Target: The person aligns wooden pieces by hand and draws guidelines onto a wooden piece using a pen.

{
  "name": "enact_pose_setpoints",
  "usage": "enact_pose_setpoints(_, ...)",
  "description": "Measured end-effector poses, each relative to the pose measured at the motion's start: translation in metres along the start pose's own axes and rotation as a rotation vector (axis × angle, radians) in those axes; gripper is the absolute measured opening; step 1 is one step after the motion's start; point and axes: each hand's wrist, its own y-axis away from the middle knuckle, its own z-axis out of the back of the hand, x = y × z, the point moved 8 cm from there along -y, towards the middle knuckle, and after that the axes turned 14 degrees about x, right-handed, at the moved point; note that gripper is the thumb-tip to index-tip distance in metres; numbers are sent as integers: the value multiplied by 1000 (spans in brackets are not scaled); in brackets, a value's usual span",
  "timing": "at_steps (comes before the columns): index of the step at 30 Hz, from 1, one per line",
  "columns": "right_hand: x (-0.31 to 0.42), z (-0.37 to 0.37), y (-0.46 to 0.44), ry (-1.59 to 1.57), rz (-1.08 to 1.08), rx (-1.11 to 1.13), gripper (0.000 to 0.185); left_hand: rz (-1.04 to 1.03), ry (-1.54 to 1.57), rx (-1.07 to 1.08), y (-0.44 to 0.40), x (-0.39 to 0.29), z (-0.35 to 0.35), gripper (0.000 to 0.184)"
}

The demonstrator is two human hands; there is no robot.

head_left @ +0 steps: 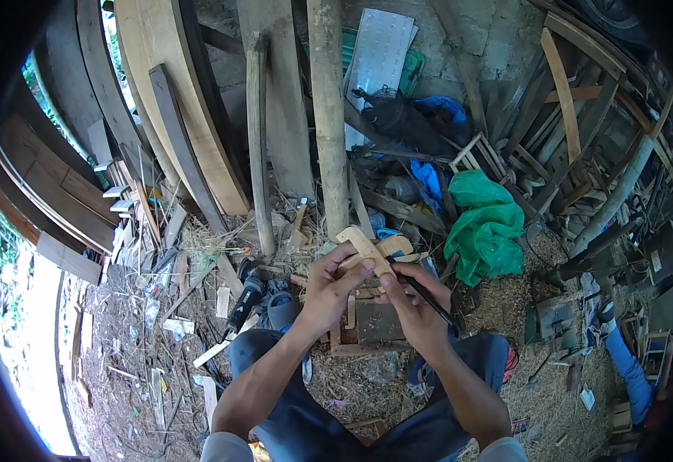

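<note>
above the seated person's knees [253,352], near the middle of the view, a pale wooden piece [365,248] is up in the air between 2 hands: the left hand [330,289] is clamped on it, thumb on its upper face, while the right hand [416,317] is closed round a slim dark stick [426,296], its thumb against the wood's near end. another pale bar [396,246] with a rounded end lies crosswise beneath; i cannot tell whether the 2 are joined. the piece looks light and stiff, dry rather than slippery, likeliest to chip at its thin ends, so the broad middle seems the safer hold, fingers below and thumb on top. under the hands, a low wooden stand [379,323] limits any lowering, and just beyond, an upright post [328,115] crowds the forward reach. near the left knee lies a dark power tool [245,302], probably a grinder, worth steering clear of. a crumpled green sheet [484,223] sits beyond the right hand, long boards [190,115] lean at the left, and shavings [521,317] litter the ground.
</note>
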Motion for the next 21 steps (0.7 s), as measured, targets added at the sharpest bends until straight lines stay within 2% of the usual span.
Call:
enact_pose_setpoints(6, -2, 20, -1, 76, -57, -36, 31, -3, -2, -63, -1, -4, 11, 24)
enact_pose_setpoints(8, 9, 40, 1, -21, 39, -192, 33, -33, 35, -77, -1, -8, 14, 23)
enact_pose_setpoints(10, 16, 47, 2, -2, 105, -194, 31, -16, 26, -93, -2, -5, 17, 22)
enact_pose_setpoints(12, 33, 40, 3, 133, 291, -88, 29, 6, 22, -105, -2, -2, 17, 20)
enact_pose_setpoints(13, 32, 39, 3, 136, 288, -90, 29, 7, 47, -102, -2, -1, 16, 18)
enact_pose_setpoints(17, 49, 14, 6, 651, 461, -125, 20, -56, 187, -107, -3, 1, 9, 16)
enact_pose_setpoints(18, 51, 8, 6, 648, 461, -129, 20, -53, 183, -105, -4, 2, 6, 16)
enact_pose_setpoints(21, 41, 4, 4, 345, 368, -114, 27, -124, 218, -134, -2, -5, 4, 20)
